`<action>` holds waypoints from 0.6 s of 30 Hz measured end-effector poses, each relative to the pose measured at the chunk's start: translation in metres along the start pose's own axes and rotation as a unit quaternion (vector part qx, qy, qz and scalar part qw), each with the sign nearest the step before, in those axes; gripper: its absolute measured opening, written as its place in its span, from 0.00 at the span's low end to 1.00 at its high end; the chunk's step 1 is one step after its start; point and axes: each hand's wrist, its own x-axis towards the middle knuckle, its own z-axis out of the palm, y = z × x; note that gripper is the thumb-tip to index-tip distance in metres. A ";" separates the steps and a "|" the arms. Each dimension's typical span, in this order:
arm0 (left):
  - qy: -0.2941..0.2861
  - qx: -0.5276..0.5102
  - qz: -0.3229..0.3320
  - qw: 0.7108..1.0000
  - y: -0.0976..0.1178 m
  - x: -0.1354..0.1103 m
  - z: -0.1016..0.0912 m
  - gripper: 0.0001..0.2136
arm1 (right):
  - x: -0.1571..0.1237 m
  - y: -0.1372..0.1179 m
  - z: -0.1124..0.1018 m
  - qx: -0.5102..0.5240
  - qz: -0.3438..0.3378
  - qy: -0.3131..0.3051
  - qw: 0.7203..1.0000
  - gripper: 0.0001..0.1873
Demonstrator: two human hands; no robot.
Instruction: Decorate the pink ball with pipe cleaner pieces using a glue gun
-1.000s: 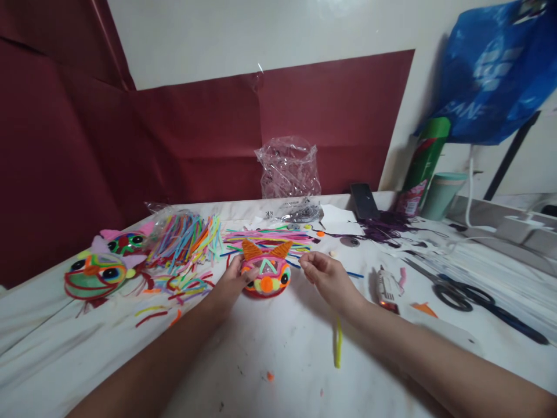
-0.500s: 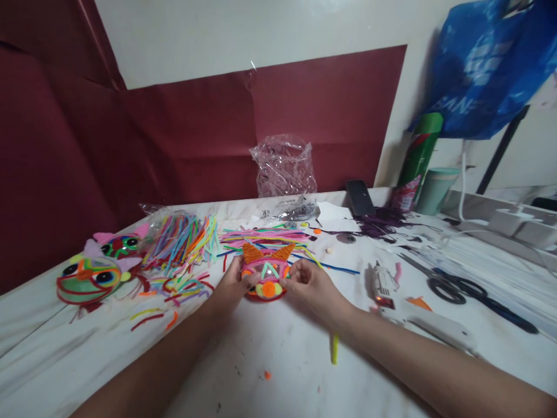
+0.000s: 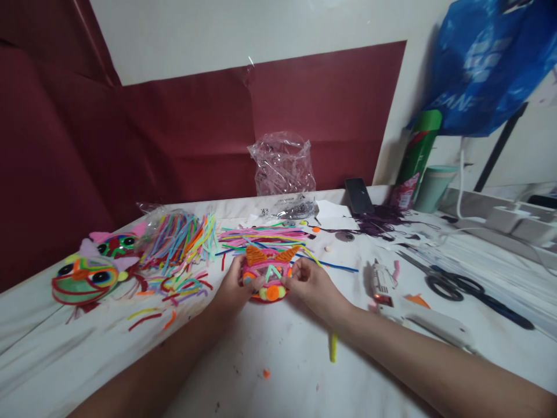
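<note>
A small cat-face mask (image 3: 266, 273) made of pink, orange and green pipe cleaners, with orange ears, is held between both hands on the white table (image 3: 278, 371). My left hand (image 3: 232, 288) grips its left side with the thumb on its front. My right hand (image 3: 310, 284) pinches its right side, fingers curled. Bundles of coloured pipe cleaners (image 3: 183, 235) lie just behind the mask.
Two finished masks (image 3: 89, 273) sit at the left. A glue gun (image 3: 383, 281) and black scissors (image 3: 461, 286) lie to the right. A crumpled clear bag (image 3: 282, 164), a phone (image 3: 359, 195), a green can (image 3: 415, 159) and a teal cup (image 3: 433, 188) stand at the back. A yellow pipe cleaner (image 3: 333, 347) lies near my right forearm.
My right hand moved left from beside the mask and closed on its right edge. Both hands now hold the mask, tilted slightly up.
</note>
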 end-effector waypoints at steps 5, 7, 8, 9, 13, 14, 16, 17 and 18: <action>-0.006 -0.004 0.002 1.000 0.001 0.000 0.000 0.27 | 0.000 0.000 0.000 0.005 -0.010 0.002 1.000 0.14; -0.012 -0.001 -0.001 1.000 0.002 0.000 -0.001 0.28 | 0.000 0.001 0.000 0.008 -0.010 0.002 1.000 0.14; -0.014 0.002 -0.004 1.000 0.002 0.001 -0.002 0.28 | 0.000 0.001 0.000 0.009 -0.009 0.001 1.000 0.14; -0.015 0.004 -0.005 1.000 0.003 0.001 -0.002 0.28 | 0.000 0.002 0.000 0.011 -0.008 0.000 1.000 0.14; -0.019 -0.001 -0.006 1.000 0.004 0.001 -0.002 0.28 | 0.001 0.002 -0.001 0.031 -0.002 -0.014 0.999 0.16; -0.018 -0.006 -0.008 1.000 0.005 0.001 -0.002 0.28 | 0.001 0.001 -0.001 0.043 0.002 -0.020 0.999 0.18; -0.015 -0.016 -0.013 1.000 0.008 0.000 0.000 0.28 | 0.002 -0.001 -0.002 0.078 0.015 -0.037 0.996 0.21; -0.013 -0.020 -0.017 1.000 0.010 -0.001 0.000 0.28 | 0.003 -0.002 -0.003 0.095 0.022 -0.043 0.994 0.22; -0.014 -0.022 -0.021 0.999 0.012 -0.001 0.000 0.27 | 0.003 -0.003 -0.003 0.108 0.029 -0.047 0.993 0.23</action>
